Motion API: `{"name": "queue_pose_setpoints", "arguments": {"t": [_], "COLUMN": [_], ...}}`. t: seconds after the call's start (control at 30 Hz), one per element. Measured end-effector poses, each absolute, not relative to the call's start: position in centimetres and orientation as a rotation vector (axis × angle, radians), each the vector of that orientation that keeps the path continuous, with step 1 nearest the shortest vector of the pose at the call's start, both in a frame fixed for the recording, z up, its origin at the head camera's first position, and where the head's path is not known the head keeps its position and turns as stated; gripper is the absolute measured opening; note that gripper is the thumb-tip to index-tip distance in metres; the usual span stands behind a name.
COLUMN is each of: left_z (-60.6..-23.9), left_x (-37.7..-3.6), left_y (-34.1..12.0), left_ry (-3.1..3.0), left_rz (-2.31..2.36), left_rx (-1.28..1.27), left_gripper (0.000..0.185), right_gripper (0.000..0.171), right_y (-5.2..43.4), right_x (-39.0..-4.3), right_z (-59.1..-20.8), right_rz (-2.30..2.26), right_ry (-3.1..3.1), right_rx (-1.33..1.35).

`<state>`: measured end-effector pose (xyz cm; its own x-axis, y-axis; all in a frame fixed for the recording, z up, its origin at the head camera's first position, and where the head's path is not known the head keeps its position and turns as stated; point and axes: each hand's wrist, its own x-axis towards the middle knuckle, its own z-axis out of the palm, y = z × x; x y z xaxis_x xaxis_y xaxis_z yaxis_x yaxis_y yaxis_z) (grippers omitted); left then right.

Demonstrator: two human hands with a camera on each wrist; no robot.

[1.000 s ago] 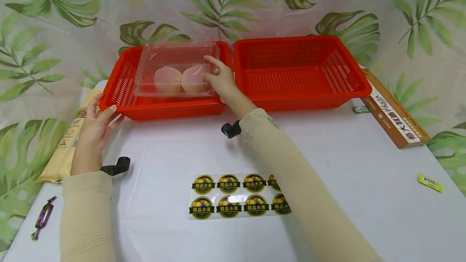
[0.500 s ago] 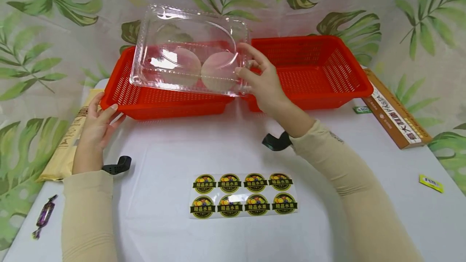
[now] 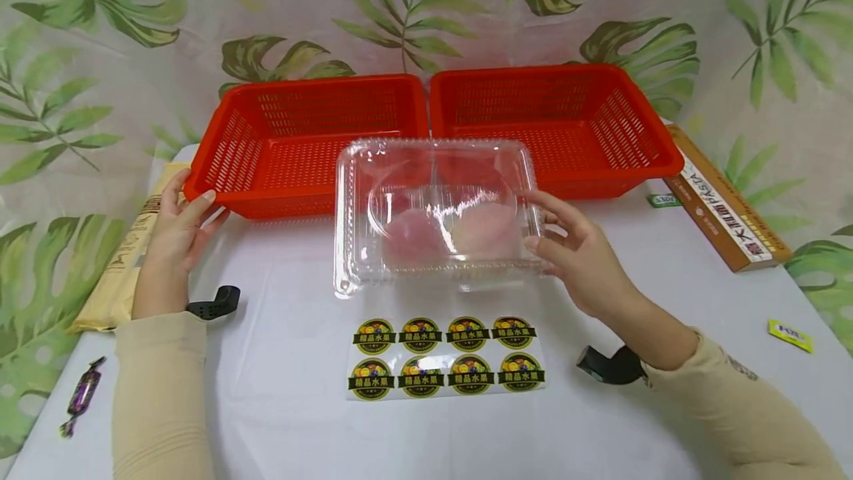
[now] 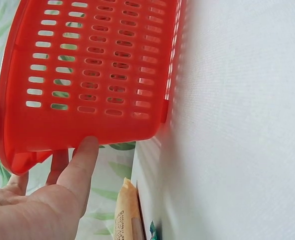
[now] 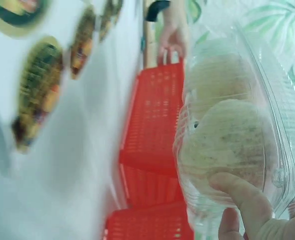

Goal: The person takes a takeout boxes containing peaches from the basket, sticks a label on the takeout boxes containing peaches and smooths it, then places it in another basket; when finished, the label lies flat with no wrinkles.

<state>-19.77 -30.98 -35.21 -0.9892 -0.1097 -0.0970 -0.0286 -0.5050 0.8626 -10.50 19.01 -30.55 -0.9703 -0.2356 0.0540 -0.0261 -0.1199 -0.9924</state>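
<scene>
Clamshell (image 3: 433, 217) with two peaches, pinched by the right hand (image 3: 580, 261), hangs before the baskets (image 3: 313, 143) over a white table (image 3: 666, 302) — leafy backdrop behind. Left wrist view: left hand (image 4: 47, 200), fingers straight, on basket rim. Right wrist view: fingers (image 5: 242, 197) grip the clamshell — stickers (image 5: 37, 92) blurred.

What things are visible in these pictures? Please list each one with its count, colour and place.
baskets: 2, red, side by side at the back of the table, both empty
clamshell: 1, clear, in front of the baskets, with two pale pink fruits inside
sticker sheet: 1, eight round black-and-yellow labels, front centre
table: 1, white cloth
pasta box: 1, brown, right edge
tan packet: 1, left edge
candy: 1, purple wrapper, front left
yellow tag: 1, far right
left hand: touches the left basket's corner
right hand: holds the clamshell's right end
</scene>
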Motion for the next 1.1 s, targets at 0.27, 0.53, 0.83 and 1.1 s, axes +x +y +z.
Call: {"name": "queue_pose_setpoints", "arguments": {"t": [0.27, 0.53, 0.83, 1.1], "left_z": [-35.2, -35.3, -35.2, -34.6], "left_x": [-19.9, -19.9, -19.7, -17.2], "left_y": [-31.1, -31.0, -30.8, -28.9], "left_ry": [-1.507, -1.495, -1.521, -1.802], "left_rz": [-2.683, -2.705, -2.679, -2.363], "left_rx": [0.205, 0.162, 0.193, 0.300], "left_gripper": [0.067, 0.065, 0.068, 0.075], "right_gripper": [0.049, 0.049, 0.051, 0.058], "right_y": [19.9, 19.9, 20.7, 21.6], "right_x": [-8.9, -9.8, -11.1, -10.0], "right_z": [-33.5, -35.7, -36.1, -35.4], "right_rz": [-2.115, -2.014, -1.890, -1.730], "right_ry": [2.031, 2.065, 2.133, 2.255], "right_rx": [-0.233, -0.143, -0.164, -0.247]}}
